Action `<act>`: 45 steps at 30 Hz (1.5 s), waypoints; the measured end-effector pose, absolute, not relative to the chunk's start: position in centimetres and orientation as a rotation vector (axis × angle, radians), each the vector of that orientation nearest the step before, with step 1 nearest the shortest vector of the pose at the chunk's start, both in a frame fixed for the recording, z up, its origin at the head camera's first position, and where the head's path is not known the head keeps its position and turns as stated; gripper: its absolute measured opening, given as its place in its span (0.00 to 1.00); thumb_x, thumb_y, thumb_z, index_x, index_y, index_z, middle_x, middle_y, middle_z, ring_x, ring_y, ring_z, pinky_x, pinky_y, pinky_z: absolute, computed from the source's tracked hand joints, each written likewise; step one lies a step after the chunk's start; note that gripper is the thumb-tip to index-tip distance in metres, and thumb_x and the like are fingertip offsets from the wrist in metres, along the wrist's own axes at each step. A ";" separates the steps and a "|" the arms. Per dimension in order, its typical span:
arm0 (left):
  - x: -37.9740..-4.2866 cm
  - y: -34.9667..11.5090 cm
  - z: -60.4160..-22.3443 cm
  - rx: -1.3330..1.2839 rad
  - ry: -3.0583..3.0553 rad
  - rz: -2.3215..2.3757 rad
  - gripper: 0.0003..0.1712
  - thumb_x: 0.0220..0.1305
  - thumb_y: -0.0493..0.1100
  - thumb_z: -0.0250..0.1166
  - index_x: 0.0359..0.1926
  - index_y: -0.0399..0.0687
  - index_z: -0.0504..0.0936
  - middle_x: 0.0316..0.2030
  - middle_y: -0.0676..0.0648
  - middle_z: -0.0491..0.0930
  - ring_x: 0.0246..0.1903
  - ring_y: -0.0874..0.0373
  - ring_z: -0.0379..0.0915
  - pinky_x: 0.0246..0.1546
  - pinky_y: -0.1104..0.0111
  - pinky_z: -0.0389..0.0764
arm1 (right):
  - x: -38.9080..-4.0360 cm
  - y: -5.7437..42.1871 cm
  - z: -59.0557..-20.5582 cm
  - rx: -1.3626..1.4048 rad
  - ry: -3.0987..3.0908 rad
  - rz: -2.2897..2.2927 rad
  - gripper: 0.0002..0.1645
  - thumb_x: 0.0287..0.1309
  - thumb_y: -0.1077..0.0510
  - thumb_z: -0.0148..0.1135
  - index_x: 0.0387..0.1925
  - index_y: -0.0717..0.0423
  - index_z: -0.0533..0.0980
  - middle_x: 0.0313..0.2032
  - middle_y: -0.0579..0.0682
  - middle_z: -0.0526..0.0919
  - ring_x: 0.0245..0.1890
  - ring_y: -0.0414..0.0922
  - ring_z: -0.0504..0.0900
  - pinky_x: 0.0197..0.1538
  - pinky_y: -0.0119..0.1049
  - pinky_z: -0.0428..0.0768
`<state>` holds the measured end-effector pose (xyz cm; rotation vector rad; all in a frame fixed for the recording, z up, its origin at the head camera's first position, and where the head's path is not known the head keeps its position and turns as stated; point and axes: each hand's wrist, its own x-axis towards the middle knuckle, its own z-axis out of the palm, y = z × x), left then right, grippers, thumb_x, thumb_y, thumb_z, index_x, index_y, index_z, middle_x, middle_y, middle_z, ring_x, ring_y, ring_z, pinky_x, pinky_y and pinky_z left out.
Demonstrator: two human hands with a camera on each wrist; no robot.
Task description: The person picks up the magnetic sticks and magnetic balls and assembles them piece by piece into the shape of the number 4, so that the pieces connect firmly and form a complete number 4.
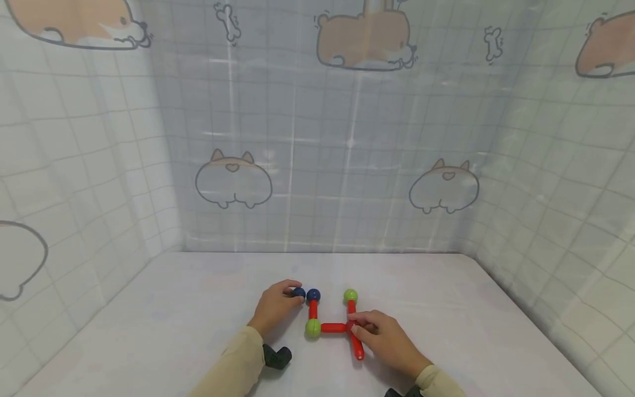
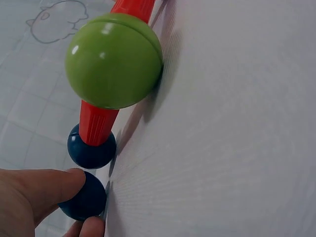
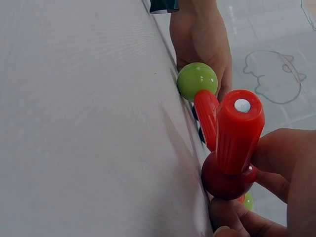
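My left hand pinches a loose dark blue ball between thumb and fingers, close beside a second blue ball. That second ball caps a red rod that leads to a green ball. From the green ball another red rod runs right to a dark red ball, gripped by the thumb and fingers of my right hand. Off the dark red ball, one rod reaches back to a green ball; another rod points forward, its silvery end tip bare.
All the pieces lie on a white table. Grid-patterned sheeting with dog drawings walls the back and both sides. A black wrist device sits at the left sleeve, and another shows at the right wrist.
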<state>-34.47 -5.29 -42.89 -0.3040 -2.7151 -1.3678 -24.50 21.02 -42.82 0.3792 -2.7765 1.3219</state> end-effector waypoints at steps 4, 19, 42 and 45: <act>-34.4 -5.5 -42.9 -0.307 -2.704 -1.368 0.20 0.58 0.44 0.70 0.52 0.50 0.82 0.48 0.43 0.80 0.47 0.47 0.75 0.51 0.45 0.72 | -24.6 20.9 -42.9 0.386 -2.779 1.313 0.22 0.63 0.43 0.61 0.54 0.48 0.80 0.40 0.41 0.79 0.39 0.41 0.77 0.42 0.35 0.79; -33.4 -6.5 -42.9 -0.273 -2.713 -1.477 0.20 0.61 0.48 0.68 0.54 0.53 0.80 0.50 0.45 0.79 0.47 0.50 0.75 0.45 0.57 0.80 | -24.3 20.9 -43.1 0.350 -2.790 1.299 0.22 0.62 0.42 0.63 0.54 0.46 0.80 0.41 0.41 0.79 0.39 0.41 0.77 0.43 0.37 0.79; -28.3 -7.6 -40.5 -0.312 -2.701 -1.744 0.24 0.57 0.51 0.72 0.50 0.47 0.76 0.48 0.47 0.78 0.39 0.55 0.75 0.42 0.61 0.80 | -24.0 21.0 -42.3 0.388 -2.798 1.337 0.23 0.63 0.44 0.62 0.56 0.48 0.78 0.40 0.42 0.78 0.39 0.43 0.76 0.44 0.37 0.79; -27.5 -7.3 -40.5 -0.352 -2.697 -1.805 0.24 0.57 0.51 0.72 0.49 0.46 0.75 0.47 0.46 0.79 0.38 0.54 0.76 0.42 0.61 0.80 | -24.0 20.9 -42.2 0.386 -2.798 1.337 0.23 0.63 0.44 0.62 0.56 0.49 0.79 0.40 0.42 0.78 0.39 0.43 0.76 0.44 0.36 0.79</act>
